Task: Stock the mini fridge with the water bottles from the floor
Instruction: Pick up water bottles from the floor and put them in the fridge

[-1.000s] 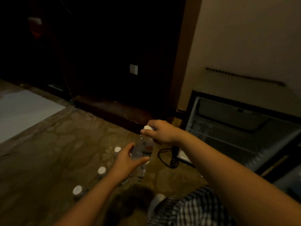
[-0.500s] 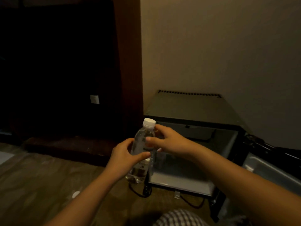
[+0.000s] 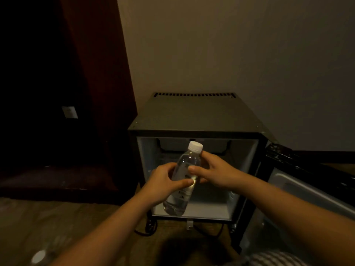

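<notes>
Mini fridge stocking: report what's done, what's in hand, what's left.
Done: the mini fridge stands open, door swung right; no bottles show inside. In hand: left hand and right hand grip one water bottle before the opening. Left: shelve it; a white cap on the floor suggests more.
</notes>
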Available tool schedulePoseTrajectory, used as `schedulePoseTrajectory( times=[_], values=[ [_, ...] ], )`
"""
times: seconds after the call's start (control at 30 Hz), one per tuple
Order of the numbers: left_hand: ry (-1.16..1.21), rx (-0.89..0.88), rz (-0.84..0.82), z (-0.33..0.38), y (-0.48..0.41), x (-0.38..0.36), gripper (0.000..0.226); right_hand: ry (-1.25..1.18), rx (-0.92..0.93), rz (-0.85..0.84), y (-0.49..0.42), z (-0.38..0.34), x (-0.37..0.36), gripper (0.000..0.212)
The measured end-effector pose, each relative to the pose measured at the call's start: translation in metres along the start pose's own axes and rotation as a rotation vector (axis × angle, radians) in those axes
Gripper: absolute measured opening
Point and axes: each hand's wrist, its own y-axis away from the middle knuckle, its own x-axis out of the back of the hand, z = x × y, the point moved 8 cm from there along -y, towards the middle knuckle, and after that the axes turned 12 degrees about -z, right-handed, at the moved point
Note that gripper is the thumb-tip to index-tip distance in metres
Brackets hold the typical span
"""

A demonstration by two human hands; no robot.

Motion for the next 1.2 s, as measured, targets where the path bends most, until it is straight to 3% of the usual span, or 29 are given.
schedulePoseTrajectory(
  times=[0.2, 0.43, 0.57, 0.73, 0.9, 1.2],
  values=[
    [0.137, 0.021, -0.165, -0.055, -0.036, -0.040, 0.032, 0.017, -0.060, 0.111, -0.018, 0.079, 0.001, 0.039],
    [0.168, 0.112, -0.258, -0.133, -0.059, -0.067, 0.030, 0.074, -0.146, 0.109, -0.049, 0.153, -0.019, 0.040],
    [0.308, 0.308, -0.189, -0.192, -0.067, -0.070, 0.022, 0.111, -0.188, 0.097, -0.068, 0.192, -0.033, 0.044],
    [0.529, 0.512, -0.172, -0.240, -0.072, -0.086, 0.035, 0.210, -0.207, 0.100, -0.093, 0.222, -0.048, 0.048],
    [0.671, 0.572, -0.033, -0.259, -0.083, -0.097, 0.032, 0.195, -0.250, 0.110, -0.114, 0.245, -0.053, 0.051],
    [0.741, 0.579, 0.024, -0.281, -0.095, -0.109, 0.033, 0.049, -0.341, 0.195, -0.138, 0.264, -0.047, 0.047]
  ],
)
